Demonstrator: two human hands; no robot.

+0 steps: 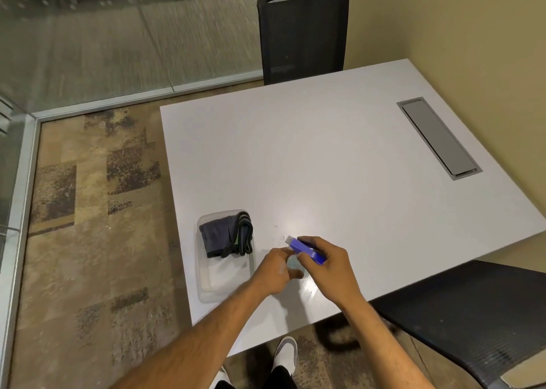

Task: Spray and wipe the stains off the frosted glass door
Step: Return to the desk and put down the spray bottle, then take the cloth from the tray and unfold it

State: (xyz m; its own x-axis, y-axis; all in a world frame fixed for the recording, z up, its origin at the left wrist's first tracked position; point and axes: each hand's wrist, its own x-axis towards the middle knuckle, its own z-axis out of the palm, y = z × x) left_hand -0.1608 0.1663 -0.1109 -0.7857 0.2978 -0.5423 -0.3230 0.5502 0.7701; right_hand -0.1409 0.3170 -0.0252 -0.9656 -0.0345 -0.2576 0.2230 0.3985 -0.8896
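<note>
My right hand (pixel 331 266) grips a spray bottle by its blue head (pixel 305 250), white nozzle pointing up-left, just above the white table (pixel 339 158). The bottle's clear body is mostly hidden between my hands. My left hand (pixel 276 272) hovers beside it with fingers loosely curled, fingertips close to the bottle; I cannot tell whether they touch it. A folded dark cloth (pixel 226 235) lies in the far end of a clear plastic tray (pixel 206 292) to the left of my hands. The frosted glass wall (pixel 118 33) with the door runs along the back left.
A black mesh chair (pixel 302 31) stands behind the table and another (pixel 472 314) at its right front corner. A grey cable hatch (pixel 440 138) is set into the tabletop. Patterned carpet (pixel 88 226) covers the floor to the left. My shoe (pixel 286 351) shows below the table edge.
</note>
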